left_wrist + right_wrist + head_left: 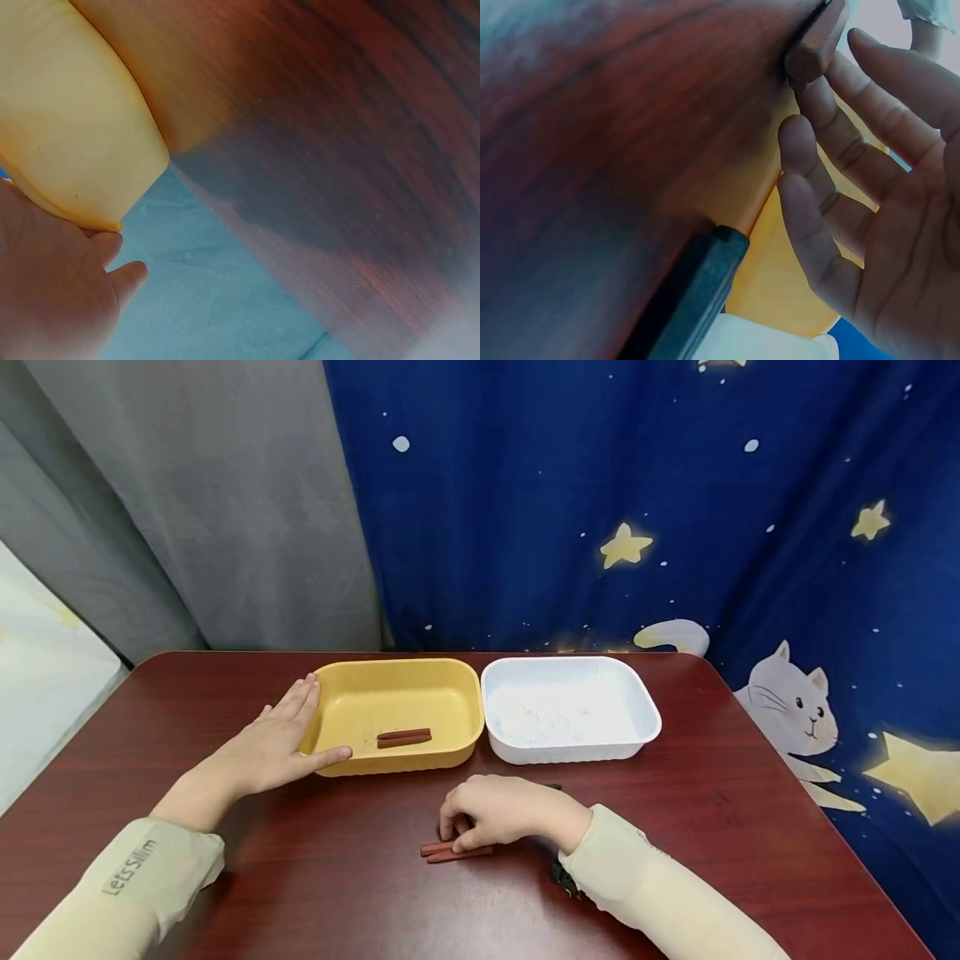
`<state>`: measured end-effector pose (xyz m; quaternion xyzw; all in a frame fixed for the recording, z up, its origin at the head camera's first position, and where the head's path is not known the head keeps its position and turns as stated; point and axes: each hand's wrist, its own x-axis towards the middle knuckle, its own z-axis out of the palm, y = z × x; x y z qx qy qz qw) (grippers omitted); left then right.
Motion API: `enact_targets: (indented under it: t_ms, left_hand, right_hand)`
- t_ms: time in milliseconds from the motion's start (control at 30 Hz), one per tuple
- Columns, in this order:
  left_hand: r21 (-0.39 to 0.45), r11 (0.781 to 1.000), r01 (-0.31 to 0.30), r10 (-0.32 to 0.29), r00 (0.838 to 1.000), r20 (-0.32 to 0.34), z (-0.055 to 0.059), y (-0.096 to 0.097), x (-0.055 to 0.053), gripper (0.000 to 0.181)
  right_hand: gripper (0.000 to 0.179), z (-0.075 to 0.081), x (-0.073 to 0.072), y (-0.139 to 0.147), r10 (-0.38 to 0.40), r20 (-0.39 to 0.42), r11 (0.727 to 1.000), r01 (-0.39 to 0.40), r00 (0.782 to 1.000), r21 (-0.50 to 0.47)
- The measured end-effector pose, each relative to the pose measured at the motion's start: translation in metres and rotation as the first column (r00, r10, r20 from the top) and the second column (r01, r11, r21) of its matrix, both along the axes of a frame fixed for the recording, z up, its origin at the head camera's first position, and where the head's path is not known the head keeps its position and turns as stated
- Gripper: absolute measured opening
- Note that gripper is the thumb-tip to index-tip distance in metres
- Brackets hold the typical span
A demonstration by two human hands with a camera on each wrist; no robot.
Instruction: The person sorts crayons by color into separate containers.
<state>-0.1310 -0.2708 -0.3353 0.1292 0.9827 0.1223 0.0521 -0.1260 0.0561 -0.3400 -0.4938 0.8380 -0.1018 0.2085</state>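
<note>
My left hand rests against the left end of a yellow bin, fingers straight along its side and thumb at the front rim. Two reddish-brown sticks lie side by side in that bin. On the table in front, my right hand bends loosely over two more brown sticks, fingertips and thumb right at them. The right wrist view shows a blunt, angular brown stick end beside the fingertips, with the thumb apart from it. A black bar-shaped thing lies near that hand, mostly hidden in the head view.
A white bin stands right beside the yellow one, with faint dark marks on its floor. Both are near the back of the dark red wooden table. Grey and blue star-patterned curtains hang close behind the table.
</note>
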Motion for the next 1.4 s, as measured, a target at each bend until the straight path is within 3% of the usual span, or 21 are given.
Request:
enact_targets:
  t_ms: [267, 800, 1100, 1400]
  left_hand:
    - [0.000, 1.000, -0.011, 0.011, 1.000, 0.006, -0.002, -0.004, 0.005, 0.115]
    - [-0.008, 1.000, -0.011, 0.011, 1.000, 0.002, -0.004, -0.001, 0.003, 0.115]
    - [-0.009, 1.000, 0.001, -0.002, 1.000, -0.008, -0.003, -0.001, 0.000, 0.115]
    - [-0.009, 1.000, 0.006, -0.006, 1.000, 0.001, -0.002, 0.000, -0.003, 0.115]
  right_hand:
    - [0.007, -0.003, 0.004, -0.009, -0.010, -0.062, 0.999, 0.013, 0.998, 0.052]
    - [0.011, -0.001, 0.004, -0.005, -0.020, -0.048, 0.999, 0.022, 0.999, 0.037]
    - [0.008, 0.003, -0.002, -0.001, -0.002, -0.033, 0.999, 0.001, 0.999, -0.036]
    - [0.009, 0.008, -0.004, 0.004, -0.019, 0.053, 0.990, 0.026, 0.998, -0.140]
